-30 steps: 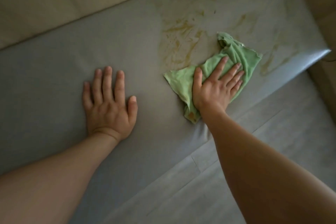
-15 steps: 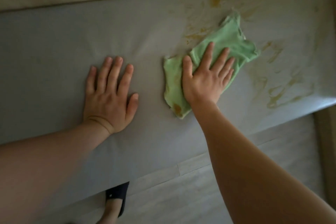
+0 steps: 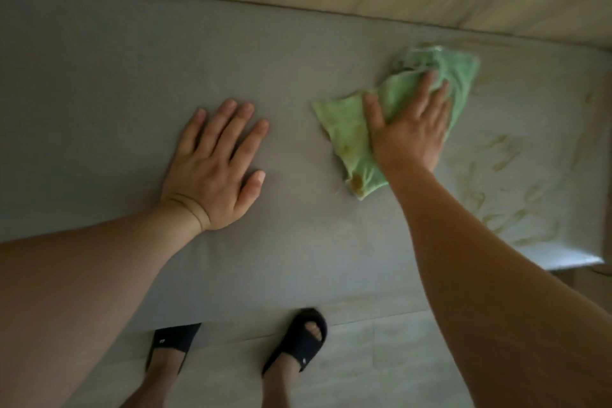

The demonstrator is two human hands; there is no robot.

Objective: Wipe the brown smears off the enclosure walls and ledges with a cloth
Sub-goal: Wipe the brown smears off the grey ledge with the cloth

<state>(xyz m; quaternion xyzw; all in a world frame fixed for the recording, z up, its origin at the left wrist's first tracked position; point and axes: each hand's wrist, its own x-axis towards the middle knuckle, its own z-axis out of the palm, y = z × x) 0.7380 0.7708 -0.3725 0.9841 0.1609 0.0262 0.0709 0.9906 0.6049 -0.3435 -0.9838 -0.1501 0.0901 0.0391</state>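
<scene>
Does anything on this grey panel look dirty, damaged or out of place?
Yes: brown smears streak the right end of the grey panel, beyond the green cloth pressed under the right hand. The cloth's lower corner is stained brown too. Around the left hand the panel looks clean; no damage shows.

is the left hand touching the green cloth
No, the left hand lies flat on the bare grey surface, apart from the green cloth that the right hand presses.
</scene>
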